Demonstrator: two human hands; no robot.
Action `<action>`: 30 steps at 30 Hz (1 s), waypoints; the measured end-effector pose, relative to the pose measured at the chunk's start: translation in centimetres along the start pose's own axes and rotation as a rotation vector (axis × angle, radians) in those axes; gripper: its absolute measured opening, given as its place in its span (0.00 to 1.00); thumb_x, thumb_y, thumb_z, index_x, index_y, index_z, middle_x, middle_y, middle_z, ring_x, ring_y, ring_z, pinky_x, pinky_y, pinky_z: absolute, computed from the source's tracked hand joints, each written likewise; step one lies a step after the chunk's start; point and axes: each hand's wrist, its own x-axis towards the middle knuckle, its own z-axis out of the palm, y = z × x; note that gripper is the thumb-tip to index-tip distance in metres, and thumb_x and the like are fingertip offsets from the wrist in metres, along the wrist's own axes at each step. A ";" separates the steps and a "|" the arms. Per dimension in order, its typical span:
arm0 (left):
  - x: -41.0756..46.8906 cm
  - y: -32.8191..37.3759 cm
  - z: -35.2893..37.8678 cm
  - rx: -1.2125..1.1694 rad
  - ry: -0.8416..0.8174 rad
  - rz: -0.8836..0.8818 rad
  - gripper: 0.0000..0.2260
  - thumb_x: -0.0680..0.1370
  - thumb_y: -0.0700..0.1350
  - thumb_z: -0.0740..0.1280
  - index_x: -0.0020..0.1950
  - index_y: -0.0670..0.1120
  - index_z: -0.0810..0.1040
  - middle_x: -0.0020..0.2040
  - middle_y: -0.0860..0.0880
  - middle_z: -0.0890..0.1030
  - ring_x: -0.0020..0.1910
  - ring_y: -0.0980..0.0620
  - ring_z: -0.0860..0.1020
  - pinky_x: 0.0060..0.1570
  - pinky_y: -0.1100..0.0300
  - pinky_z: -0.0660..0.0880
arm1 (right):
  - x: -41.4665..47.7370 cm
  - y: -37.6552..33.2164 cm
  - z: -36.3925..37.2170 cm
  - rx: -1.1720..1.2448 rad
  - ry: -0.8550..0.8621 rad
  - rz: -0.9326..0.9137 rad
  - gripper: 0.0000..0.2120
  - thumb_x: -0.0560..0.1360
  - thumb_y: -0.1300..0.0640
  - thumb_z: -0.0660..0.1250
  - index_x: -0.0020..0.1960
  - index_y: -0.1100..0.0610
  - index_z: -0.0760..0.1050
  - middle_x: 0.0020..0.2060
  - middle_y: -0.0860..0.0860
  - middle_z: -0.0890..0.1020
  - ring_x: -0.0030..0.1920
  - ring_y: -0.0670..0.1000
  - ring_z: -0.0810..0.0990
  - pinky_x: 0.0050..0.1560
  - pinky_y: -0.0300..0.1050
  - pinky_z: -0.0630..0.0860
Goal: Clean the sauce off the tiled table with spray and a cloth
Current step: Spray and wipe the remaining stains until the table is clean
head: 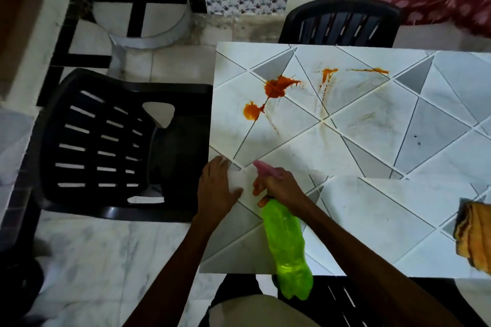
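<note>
right hand grips green spray bottle neck | left hand flat on table, fingers spread | sauce beyond fingertips

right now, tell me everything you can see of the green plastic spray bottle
The translucent bright green plastic spray bottle has a waisted soft-drink shape with a lobed base and a pink trigger head. It is tilted, nozzle aimed toward the orange sauce splatters, base hanging past the near edge of the white and grey tiled table. The right hand grips its neck at the trigger; nothing else visibly touches it.
</note>
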 end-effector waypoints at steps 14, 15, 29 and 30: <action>-4.0 9.3 4.9 -0.012 -0.065 0.273 0.36 0.66 0.56 0.75 0.70 0.42 0.72 0.71 0.42 0.70 0.71 0.41 0.66 0.67 0.47 0.68 | -7.7 6.8 -14.0 0.509 0.594 0.032 0.25 0.70 0.72 0.60 0.58 0.51 0.81 0.33 0.61 0.80 0.30 0.58 0.79 0.32 0.45 0.79; -4.1 9.9 5.4 -0.024 -0.076 0.291 0.36 0.65 0.56 0.74 0.69 0.41 0.73 0.69 0.42 0.72 0.70 0.40 0.68 0.66 0.46 0.71 | -8.1 7.5 -15.3 0.550 0.615 0.041 0.27 0.69 0.73 0.61 0.60 0.49 0.79 0.37 0.60 0.82 0.35 0.58 0.80 0.32 0.45 0.80; -9.1 10.3 9.0 0.081 -0.050 0.273 0.40 0.60 0.63 0.67 0.65 0.41 0.75 0.65 0.39 0.75 0.64 0.37 0.73 0.60 0.45 0.75 | -8.9 12.4 -19.7 0.473 0.580 -0.039 0.19 0.63 0.51 0.68 0.51 0.54 0.85 0.45 0.56 0.87 0.41 0.56 0.85 0.43 0.56 0.82; -9.7 10.1 8.9 0.075 -0.040 0.255 0.40 0.60 0.63 0.68 0.66 0.41 0.75 0.66 0.39 0.75 0.63 0.37 0.74 0.58 0.45 0.76 | -8.7 11.9 -19.7 0.461 0.564 -0.042 0.20 0.61 0.53 0.68 0.53 0.53 0.85 0.44 0.56 0.87 0.41 0.55 0.85 0.42 0.56 0.82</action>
